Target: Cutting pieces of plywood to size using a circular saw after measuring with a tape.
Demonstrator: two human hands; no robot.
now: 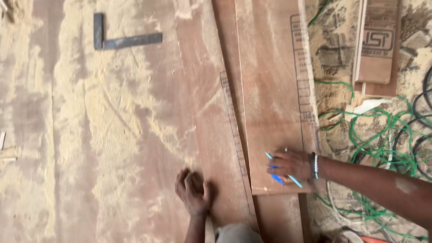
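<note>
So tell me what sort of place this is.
Most likely a carpentry or woodworking site. Plywood boards lie on a sawdust-covered floor, with a metal try square nearby. The left hand presses one board; the right hand holds a blue pen on another.

I am in a carpentry workshop. Sawdust (108,121) lies thick over my worktop (27,112), with plywood boards (270,99), a steel try square (121,39), and green cable (378,144) coiled on the dusty floor.
</note>
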